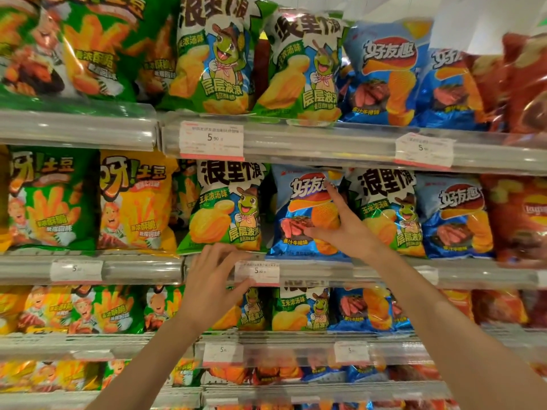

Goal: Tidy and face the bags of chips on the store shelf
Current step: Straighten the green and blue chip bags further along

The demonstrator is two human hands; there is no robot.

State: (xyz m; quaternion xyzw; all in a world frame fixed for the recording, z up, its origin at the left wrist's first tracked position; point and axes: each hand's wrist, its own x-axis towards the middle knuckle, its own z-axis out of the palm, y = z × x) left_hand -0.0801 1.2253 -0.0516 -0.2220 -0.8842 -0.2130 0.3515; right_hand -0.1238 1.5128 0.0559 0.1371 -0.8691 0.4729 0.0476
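Shelf (296, 269) w/ chip bags (305, 214)

The middle shelf (296, 272) has a clear plastic front rail with a white price tag (257, 270) clipped on it. Standing upright on this shelf, left to right, are a green fries bag (50, 202), a yellow fries bag (136, 202), a green wavy-chip bag (228, 205), a blue steak-flavour bag (299, 214), another green bag (387, 208), another blue bag (455, 217) and a red bag (518, 220). The shelf above (296, 140) and the shelf below (296, 341) hold similar rows.
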